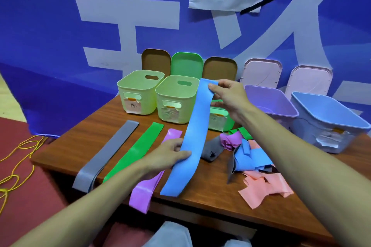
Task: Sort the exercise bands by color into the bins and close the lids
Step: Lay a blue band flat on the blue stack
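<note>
Over the table (80, 140), blue band (195, 118) held taut at a slant: right hand (228, 98) pinches its top end, left hand (166, 154) grips mid-length. Left of blue band: purple band (140, 192), green band (138, 148), grey band (106, 152), all flat. Right of it: tangled pile (249, 158). Behind it: open bins (174, 96).
</note>
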Demonstrator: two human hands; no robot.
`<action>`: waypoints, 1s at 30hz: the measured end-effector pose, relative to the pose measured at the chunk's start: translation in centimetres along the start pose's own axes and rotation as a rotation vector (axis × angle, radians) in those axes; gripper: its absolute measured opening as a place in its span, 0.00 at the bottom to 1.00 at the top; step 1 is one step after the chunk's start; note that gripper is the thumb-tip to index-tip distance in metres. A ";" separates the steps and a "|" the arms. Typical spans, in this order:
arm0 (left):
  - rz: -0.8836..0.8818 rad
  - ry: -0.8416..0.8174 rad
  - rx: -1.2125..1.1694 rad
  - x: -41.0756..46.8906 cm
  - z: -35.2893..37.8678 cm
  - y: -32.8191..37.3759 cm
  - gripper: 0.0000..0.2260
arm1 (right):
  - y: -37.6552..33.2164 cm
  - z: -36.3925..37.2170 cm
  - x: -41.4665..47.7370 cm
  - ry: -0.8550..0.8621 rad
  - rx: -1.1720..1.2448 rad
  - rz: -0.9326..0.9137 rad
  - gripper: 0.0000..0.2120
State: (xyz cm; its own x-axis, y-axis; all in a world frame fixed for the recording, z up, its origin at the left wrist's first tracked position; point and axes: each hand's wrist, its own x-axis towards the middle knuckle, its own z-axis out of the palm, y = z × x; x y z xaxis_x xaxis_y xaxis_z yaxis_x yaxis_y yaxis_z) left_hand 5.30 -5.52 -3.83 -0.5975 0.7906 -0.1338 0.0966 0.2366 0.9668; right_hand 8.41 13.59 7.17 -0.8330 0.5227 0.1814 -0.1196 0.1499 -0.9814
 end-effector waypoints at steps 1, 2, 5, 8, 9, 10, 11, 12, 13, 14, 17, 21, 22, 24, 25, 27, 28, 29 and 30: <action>-0.030 -0.025 0.000 -0.3 0.0 -0.6 0.08 | 1.0 0.1 0.3 -0.029 -0.040 0.082 0.06; -0.063 -0.045 -0.001 -0.5 0.1 -1.2 0.09 | 2.0 0.3 0.7 -0.063 -0.101 0.160 0.07; -0.142 -0.034 0.023 -0.4 0.2 -3.0 0.10 | 5.1 1.0 1.4 -0.126 -0.285 0.292 0.05; -0.211 -0.017 0.058 0.3 0.3 -4.5 0.09 | 7.7 1.8 2.2 -0.114 -0.325 0.336 0.08; -0.229 -0.013 0.062 0.7 0.3 -4.8 0.09 | 8.4 2.0 2.5 -0.107 -0.330 0.345 0.09; -0.245 -0.006 0.065 1.0 0.3 -5.1 0.09 | 9.0 2.2 2.8 -0.104 -0.339 0.354 0.09; -0.256 0.006 0.070 1.2 0.2 -5.3 0.10 | 9.6 2.4 3.2 -0.104 -0.350 0.362 0.09; -0.261 0.017 0.088 1.5 0.1 -5.4 0.11 | 10.1 2.4 3.5 -0.108 -0.363 0.368 0.09; -0.265 0.029 0.117 1.7 0.0 -5.4 0.11 | 10.7 2.5 3.9 -0.113 -0.378 0.370 0.08; -0.267 0.039 0.154 1.8 -0.1 -5.3 0.12 | 11.2 2.5 4.2 -0.119 -0.404 0.371 0.08; -0.241 0.041 0.450 2.8 -0.8 -5.5 0.17 | 12.8 2.4 5.2 -0.116 -0.526 0.361 0.08; -0.187 0.017 0.781 3.4 -0.8 -5.2 0.21 | 14.5 2.2 5.9 -0.124 -0.755 0.284 0.06; -0.167 0.013 0.855 3.4 -0.6 -4.9 0.21 | 14.8 2.2 6.0 -0.124 -0.826 0.241 0.05; -0.140 0.018 1.015 3.2 -0.2 -4.2 0.23 | 15.3 2.2 6.0 -0.126 -0.908 0.183 0.05; -0.133 0.028 1.093 3.2 0.0 -3.8 0.28 | 15.6 2.2 6.0 -0.132 -0.924 0.172 0.06; -0.096 0.051 1.179 3.2 0.0 -3.5 0.36 | 16.1 2.3 6.0 -0.140 -0.941 0.171 0.07; -0.053 0.051 1.174 3.3 -0.1 -3.4 0.37 | 16.2 2.4 5.9 -0.140 -0.941 0.177 0.08; -0.008 0.034 1.142 3.4 -0.2 -3.4 0.36 | 16.3 2.4 5.8 -0.143 -0.940 0.179 0.08; 0.023 -0.003 1.102 3.5 -0.3 -3.6 0.34 | 16.1 2.3 5.6 -0.153 -0.948 0.166 0.09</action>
State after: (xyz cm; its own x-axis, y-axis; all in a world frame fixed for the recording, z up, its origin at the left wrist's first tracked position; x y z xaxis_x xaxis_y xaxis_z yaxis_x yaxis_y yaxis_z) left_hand 2.63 -3.75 -7.73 -0.5848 0.8023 -0.1197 0.7657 0.5947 0.2452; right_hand 0.58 16.95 -7.79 -0.8693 0.4933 -0.0306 0.4343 0.7328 -0.5238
